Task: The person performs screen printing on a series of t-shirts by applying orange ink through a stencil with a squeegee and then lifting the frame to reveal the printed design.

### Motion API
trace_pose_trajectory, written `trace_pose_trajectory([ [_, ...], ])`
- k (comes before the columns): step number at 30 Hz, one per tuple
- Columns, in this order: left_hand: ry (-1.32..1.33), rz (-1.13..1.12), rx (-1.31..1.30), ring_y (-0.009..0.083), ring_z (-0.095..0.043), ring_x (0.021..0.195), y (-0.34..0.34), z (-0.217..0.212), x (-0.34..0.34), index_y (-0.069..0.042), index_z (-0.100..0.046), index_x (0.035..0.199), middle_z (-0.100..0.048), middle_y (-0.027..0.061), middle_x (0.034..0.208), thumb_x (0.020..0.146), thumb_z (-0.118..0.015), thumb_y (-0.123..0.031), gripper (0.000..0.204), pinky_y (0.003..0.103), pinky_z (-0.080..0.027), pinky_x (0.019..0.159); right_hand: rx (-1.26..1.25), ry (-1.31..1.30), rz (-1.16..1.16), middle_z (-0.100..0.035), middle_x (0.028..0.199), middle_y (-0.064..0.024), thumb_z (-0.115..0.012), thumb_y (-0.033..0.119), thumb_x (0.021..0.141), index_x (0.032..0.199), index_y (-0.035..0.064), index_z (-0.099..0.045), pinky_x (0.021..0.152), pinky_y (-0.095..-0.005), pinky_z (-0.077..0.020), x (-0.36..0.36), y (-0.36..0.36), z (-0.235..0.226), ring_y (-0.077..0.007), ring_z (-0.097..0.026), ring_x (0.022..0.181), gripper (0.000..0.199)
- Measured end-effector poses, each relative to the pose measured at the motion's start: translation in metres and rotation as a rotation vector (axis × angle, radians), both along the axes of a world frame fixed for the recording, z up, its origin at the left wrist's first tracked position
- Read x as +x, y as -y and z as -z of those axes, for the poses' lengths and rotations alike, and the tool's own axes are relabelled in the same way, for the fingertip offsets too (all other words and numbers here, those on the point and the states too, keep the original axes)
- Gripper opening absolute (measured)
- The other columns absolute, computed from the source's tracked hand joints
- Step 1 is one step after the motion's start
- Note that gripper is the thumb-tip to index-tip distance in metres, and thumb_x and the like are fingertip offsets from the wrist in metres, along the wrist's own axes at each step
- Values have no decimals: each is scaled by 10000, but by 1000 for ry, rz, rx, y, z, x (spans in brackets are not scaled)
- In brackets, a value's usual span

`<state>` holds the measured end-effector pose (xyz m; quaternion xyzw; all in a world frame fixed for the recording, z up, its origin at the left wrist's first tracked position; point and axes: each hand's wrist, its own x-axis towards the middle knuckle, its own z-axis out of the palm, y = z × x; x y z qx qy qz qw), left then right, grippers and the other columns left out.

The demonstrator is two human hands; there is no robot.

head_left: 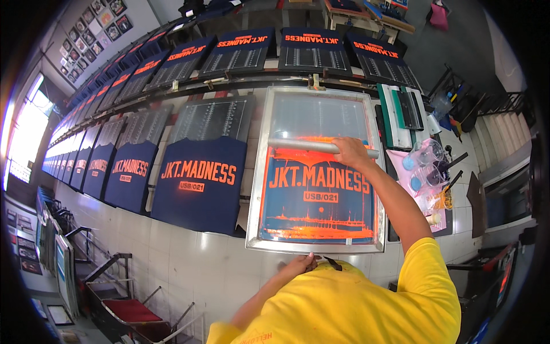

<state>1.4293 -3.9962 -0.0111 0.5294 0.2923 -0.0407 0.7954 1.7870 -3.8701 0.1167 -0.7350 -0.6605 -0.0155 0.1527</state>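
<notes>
A silk screen point(258, 172) in a pale metal frame lies over a dark blue shirt, its mesh streaked with orange ink around a lettered design. My right hand point(350, 152) is closed over the handle of a long grey squeegee point(298, 145), which lies crosswise on the upper half of the mesh. Orange ink point(303, 155) shows along the squeegee's near side. Down at the screen's near edge, my left hand point(302, 264) has its fingers curled at the frame rim, close to my yellow shirt; part of those fingers is hidden.
Dark blue shirts point(200, 209) with orange lettering lie on boards in long rows, left and beyond. To the right are green-edged screens point(389, 114), clear plastic tubs point(427, 175) and a pink cloth point(401, 163). A red-seated chair point(134, 312) stands at lower left.
</notes>
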Motion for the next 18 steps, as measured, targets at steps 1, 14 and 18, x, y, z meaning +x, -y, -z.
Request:
trace_pose_trajectory([
  [1,-7,-29,33,84,-429,598,2,6,-1,18,-592,1027,-506,-6,687,1029,-347,-474,550,244,-365,563,23,1,-3,-657,861,-137,-650,139,684,861,60,-626,724,-468,-491,1,1,-5,-354,-618,870,195],
  [14,118,-71,255,108,-404,592,7,11,-7,-48,-485,820,-445,-3,626,1027,-359,-471,488,279,-367,573,131,12,-1,-670,827,-136,-663,167,675,853,88,-646,718,-477,-490,5,7,8,-367,-631,790,195],
  [18,118,-39,252,109,-401,602,3,11,-9,-52,-477,821,-440,-5,640,1022,-358,-488,495,275,-370,587,32,-11,40,-666,812,-144,-671,176,667,826,85,-643,707,-483,-484,1,8,-4,-373,-626,790,185],
])
